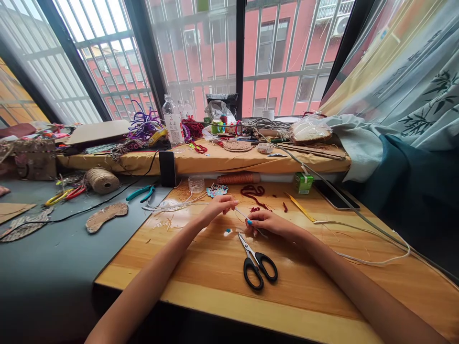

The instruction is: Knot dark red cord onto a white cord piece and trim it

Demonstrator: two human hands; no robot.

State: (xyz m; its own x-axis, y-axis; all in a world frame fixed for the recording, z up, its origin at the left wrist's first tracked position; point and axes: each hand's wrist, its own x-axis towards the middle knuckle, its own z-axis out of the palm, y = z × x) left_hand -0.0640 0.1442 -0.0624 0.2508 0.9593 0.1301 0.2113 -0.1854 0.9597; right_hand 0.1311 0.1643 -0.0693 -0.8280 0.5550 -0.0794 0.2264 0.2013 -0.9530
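Observation:
Over the middle of the wooden table, a thin white cord [241, 213] runs between my two hands. My left hand [221, 206] pinches one part of it. My right hand [267, 222] is closed lower on the cord, with a small blue bead-like piece [250, 222] at its fingertips; whether the cord passes through that piece is too small to tell. A short cord end shows below the right fingers. Another small blue piece [228, 231] lies on the tabletop just below the hands. Nearest to me, black-handled scissors [255, 263] lie with blades almost closed, pointing away.
White cords [172, 207] lie left of my hands. Behind are dark red yarn [254, 192], a clear round container [196, 184] and an orange thread spool [238, 178]. A yellow utility knife [300, 207] and phone [335, 194] lie right; teal pliers [141, 192] and twine [103, 180] lie left.

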